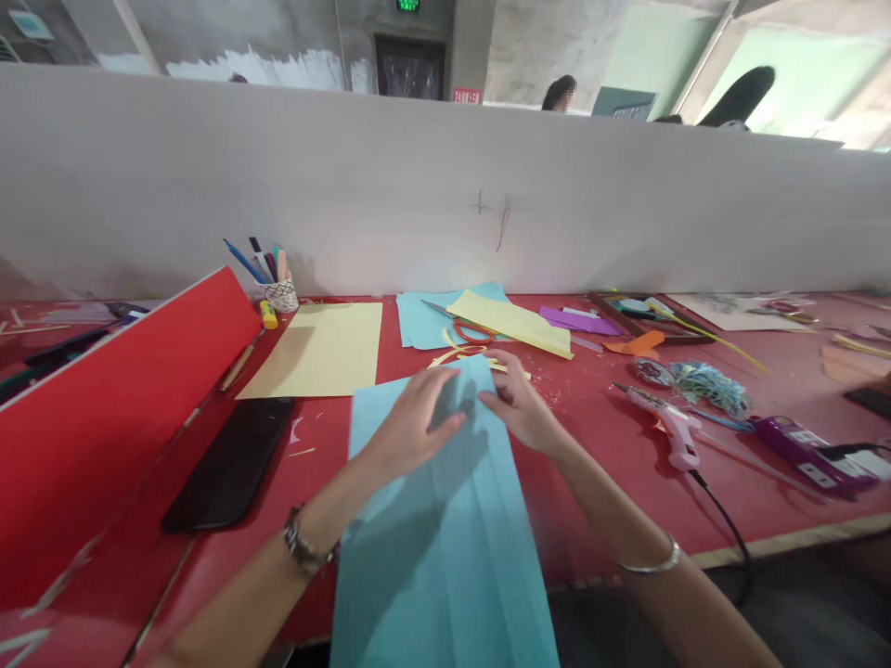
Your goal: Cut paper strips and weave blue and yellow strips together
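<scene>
A light-blue sheet of paper [445,575] with lengthwise fold creases lies in front of me, its near part reaching past the table's front edge. My left hand [418,417] is over its upper left part, thumb and fingers apart; whether it presses on the paper I cannot tell. At the upper right corner, my right hand [522,404] has its thumb over the sheet and its fingers curled about the edge. Just beyond the sheet are thin yellow paper strips [452,353] and orange-handled scissors [473,332], partly covered by a folded yellow paper [515,320].
On the left are a yellow sheet [327,348], a black phone [229,464], a red board [125,399] and a pen cup [281,295]. A pink glue gun [665,422], a shredded-paper bundle [710,388] and a purple device [807,455] lie right. A white partition [334,186] stands behind.
</scene>
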Tool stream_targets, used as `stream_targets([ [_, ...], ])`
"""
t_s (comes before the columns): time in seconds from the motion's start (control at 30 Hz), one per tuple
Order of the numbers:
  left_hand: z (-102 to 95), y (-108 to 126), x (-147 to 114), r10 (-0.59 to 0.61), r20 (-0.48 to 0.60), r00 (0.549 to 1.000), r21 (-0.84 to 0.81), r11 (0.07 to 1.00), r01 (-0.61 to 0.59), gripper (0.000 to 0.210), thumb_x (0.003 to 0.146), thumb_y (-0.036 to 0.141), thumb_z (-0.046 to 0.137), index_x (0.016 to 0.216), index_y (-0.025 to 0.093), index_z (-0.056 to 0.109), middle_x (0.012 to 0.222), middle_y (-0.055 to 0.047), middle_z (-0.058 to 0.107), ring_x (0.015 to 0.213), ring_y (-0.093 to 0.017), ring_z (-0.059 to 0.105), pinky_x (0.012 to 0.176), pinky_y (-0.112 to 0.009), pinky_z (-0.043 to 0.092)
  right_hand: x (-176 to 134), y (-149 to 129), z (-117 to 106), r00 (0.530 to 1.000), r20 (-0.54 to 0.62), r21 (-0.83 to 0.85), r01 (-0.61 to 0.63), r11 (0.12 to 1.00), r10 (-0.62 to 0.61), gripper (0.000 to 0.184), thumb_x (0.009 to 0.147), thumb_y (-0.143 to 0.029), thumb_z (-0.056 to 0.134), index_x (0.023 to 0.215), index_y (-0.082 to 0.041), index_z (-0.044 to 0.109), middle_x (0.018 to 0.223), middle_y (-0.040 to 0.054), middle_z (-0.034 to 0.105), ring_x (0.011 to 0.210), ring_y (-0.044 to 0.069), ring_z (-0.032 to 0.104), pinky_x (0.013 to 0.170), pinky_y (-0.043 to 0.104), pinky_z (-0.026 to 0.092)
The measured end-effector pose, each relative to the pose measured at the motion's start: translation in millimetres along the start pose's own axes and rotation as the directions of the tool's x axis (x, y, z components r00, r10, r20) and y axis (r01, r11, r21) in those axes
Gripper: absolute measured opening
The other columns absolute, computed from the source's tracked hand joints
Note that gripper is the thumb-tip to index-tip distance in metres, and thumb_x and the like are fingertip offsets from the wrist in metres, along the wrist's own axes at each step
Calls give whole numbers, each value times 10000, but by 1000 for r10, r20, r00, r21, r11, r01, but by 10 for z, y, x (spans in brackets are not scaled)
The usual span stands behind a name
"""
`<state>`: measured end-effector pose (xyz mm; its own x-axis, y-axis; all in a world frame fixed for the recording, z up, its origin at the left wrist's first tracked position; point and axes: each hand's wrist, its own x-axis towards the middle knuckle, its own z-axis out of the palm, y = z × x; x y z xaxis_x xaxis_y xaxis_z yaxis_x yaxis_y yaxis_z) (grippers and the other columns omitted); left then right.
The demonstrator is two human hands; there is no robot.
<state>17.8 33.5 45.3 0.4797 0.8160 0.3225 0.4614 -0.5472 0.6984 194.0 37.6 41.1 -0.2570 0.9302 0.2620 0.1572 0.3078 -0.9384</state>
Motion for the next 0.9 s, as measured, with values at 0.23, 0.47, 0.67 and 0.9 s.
stream_targets([
  [0.23,0,-471,284,-256,-198,946,44,962,270,237,759,332,377,729,194,567,759,-30,631,819,-210,555,948,-461,214,188,193,289,985,139,100,-118,988,103,494,690,-235,532,1102,-222,258,560,-96,442,486,93,432,496,216,321],
  [0.47,128,-554,188,-271,-100,957,-160,954,253,293,716,432,368,605,192,491,586,21,514,597,-138,490,565,-235,373,348,245,316,942,2,-2,-337,942,337,272,677,-374,509,519,-187,392,477,-69,356,488,79,340,500,229,258],
  [0.67,229,-600,228,-343,-102,934,-303,905,299,331,698,460,364,514,188,410,494,45,370,514,-110,392,482,-219,305,325,236,429,913,-16,79,-405,911,408,354,663,-490,476,496,-185,408,488,-58,388,506,85,362,517,239,292],
  [0.9,332,-567,247,-379,-71,923,-428,847,315,380,683,514,395,520,173,446,509,40,405,528,-104,396,482,-216,314,306,245,445,868,-62,211,-471,857,492,390,644,-504,529,470,-210,341,407,-75,312,398,70,298,412,234,235],
])
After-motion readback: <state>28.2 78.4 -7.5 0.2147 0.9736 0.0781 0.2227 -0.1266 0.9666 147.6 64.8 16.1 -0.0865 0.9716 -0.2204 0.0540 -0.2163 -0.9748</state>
